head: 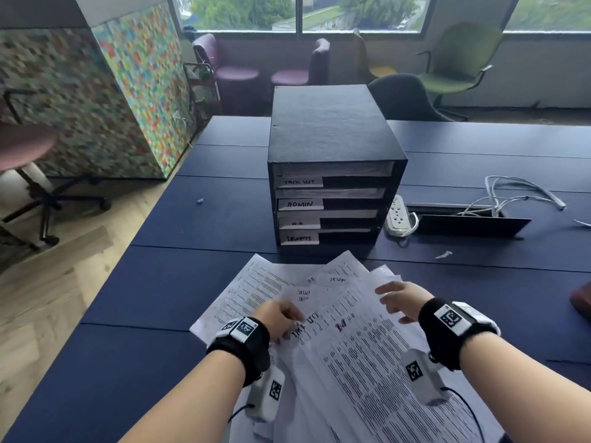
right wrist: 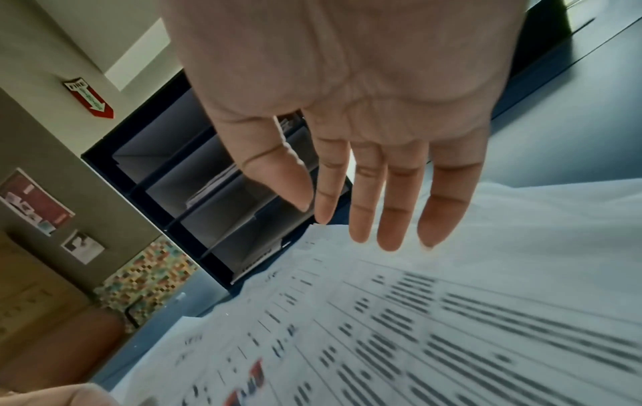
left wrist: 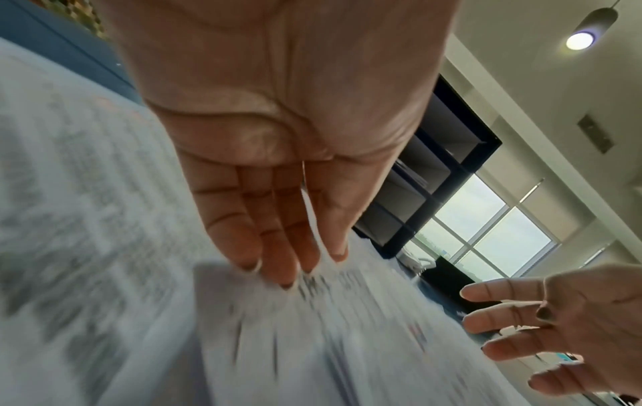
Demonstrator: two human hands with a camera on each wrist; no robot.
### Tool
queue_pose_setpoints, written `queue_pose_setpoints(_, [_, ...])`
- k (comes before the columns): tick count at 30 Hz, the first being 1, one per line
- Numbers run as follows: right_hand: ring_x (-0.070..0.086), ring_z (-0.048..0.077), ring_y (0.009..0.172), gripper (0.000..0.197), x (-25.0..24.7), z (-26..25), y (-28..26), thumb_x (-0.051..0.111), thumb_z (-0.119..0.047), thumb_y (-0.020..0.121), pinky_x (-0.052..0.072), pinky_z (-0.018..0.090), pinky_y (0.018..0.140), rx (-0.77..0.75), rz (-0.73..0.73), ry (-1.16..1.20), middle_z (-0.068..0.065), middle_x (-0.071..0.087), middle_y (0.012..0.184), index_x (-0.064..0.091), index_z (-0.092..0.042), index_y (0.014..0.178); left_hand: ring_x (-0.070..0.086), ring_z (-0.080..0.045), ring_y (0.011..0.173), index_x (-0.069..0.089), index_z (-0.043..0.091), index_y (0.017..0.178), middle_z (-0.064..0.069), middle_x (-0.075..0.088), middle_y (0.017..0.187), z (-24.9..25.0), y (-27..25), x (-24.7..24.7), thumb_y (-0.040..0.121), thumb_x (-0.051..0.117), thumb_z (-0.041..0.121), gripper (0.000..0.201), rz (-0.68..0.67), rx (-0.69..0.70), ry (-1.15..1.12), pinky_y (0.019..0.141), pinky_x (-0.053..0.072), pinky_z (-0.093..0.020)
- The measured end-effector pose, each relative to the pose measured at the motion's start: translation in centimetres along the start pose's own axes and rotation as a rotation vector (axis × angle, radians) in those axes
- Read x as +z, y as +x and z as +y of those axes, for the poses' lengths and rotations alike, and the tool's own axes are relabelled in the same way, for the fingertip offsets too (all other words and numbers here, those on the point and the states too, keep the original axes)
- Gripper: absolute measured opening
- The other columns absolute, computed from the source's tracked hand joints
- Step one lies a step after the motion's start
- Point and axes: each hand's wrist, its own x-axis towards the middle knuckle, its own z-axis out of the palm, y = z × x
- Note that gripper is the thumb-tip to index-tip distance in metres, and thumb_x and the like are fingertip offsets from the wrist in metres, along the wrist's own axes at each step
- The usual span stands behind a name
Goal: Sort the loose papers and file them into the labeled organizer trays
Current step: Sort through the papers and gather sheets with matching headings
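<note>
Head view: loose papers (head: 345,330) fanned on the table (head: 192,225) just in front of the organizer (head: 332,174); four labelled trays, sheets already in several; left hand (head: 279,318) fingertips down on a hand-marked sheet nearest the organizer front, whether pinching cannot tell; right hand (head: 403,302) spread above the pile, touching or not unclear.

Left wrist view: left hand (left wrist: 278,170) fingers straight, tips pressing paper; blurred.

Right wrist view: right hand (right wrist: 365,123) flat, fingers together, holding nothing.

Judgement: sheets light, floppy, slippery on each other; take one by a corner or edge, w/ other hand pinning the rest.
</note>
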Motion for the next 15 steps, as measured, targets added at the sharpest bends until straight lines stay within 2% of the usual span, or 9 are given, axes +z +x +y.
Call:
queue_pose_setpoints(2, [0.055, 0.014, 0.075, 0.030, 0.1, 1.4, -0.6, 0.053, -0.008, 0.081, 0.043, 0.021, 0.058, 0.004, 0.026, -0.039, 0.000, 0.060, 0.078, 0.062, -0.020, 0.107, 0.057, -0.011, 0.057, 0.066, 0.026, 0.082, 0.003, 0.061, 0.070, -0.5, -0.7, 1.5, 0.084, 0.059, 0.007, 0.021, 0.012, -0.014, -0.020, 0.058, 0.052, -0.025])
queue_pose_setpoints(4, [0.057, 0.015, 0.074, 0.032, 0.2, 2.9, -0.9, 0.059, -0.010, 0.079, 0.045, 0.022, 0.062, 0.008, 0.060, -0.102, 0.002, 0.064, 0.090, 0.062, -0.016, 0.110, 0.055, -0.009, 0.055, 0.064, 0.024, 0.087, 0.003, 0.061, 0.073, -0.7, -1.5, 2.9, 0.082, 0.069, 0.017, 0.009, 0.060, -0.023, -0.051, 0.056, 0.051, -0.023])
queue_pose_setpoints(6, [0.059, 0.019, 0.092, 0.041, 0.3, 4.3, -1.0, 0.066, -0.016, 0.076, 0.046, 0.024, 0.079, 0.008, 0.090, -0.227, 0.006, 0.062, 0.112, 0.060, -0.019, 0.116, 0.053, -0.007, 0.060, 0.062, 0.023, 0.092, 0.005, 0.059, 0.078, -0.6, -2.0, 4.3, 0.077, 0.076, 0.026, 0.021, 0.123, -0.013, -0.028, 0.052, 0.044, -0.016])
queue_pose_setpoints(8, [0.057, 0.019, 0.095, 0.050, 0.4, 5.5, -1.2, 0.069, -0.021, 0.074, 0.042, 0.023, 0.082, 0.006, 0.100, -0.311, 0.007, 0.056, 0.121, 0.056, -0.023, 0.122, 0.051, -0.008, 0.070, 0.058, 0.024, 0.092, 0.007, 0.055, 0.082, -0.4, -2.7, 5.4, 0.074, 0.078, 0.029, 0.028, 0.173, -0.012, 0.059, 0.053, 0.036, -0.014])
queue_pose_setpoints(11, [0.055, 0.018, 0.093, 0.058, 0.6, 6.4, -1.5, 0.071, -0.022, 0.074, 0.041, 0.021, 0.080, -0.019, 0.114, -0.346, 0.007, 0.055, 0.124, 0.050, -0.024, 0.128, 0.049, -0.012, 0.074, 0.053, 0.026, 0.079, 0.006, 0.054, 0.079, -0.2, -3.5, 6.9, 0.079, 0.072, 0.027, 0.020, 0.212, -0.020, 0.180, 0.049, 0.030, -0.016])
queue_pose_setpoints(15, [0.058, 0.017, 0.091, 0.069, 0.7, 7.0, -1.2, 0.075, -0.027, 0.071, 0.044, 0.022, 0.078, -0.060, 0.160, -0.316, 0.005, 0.059, 0.119, 0.044, -0.024, 0.132, 0.047, -0.008, 0.060, 0.050, 0.022, 0.060, 0.013, 0.052, 0.056, -0.9, -4.0, 7.5, 0.077, 0.067, 0.013, 0.025, 0.208, -0.003, 0.110, 0.050, 0.033, -0.016])
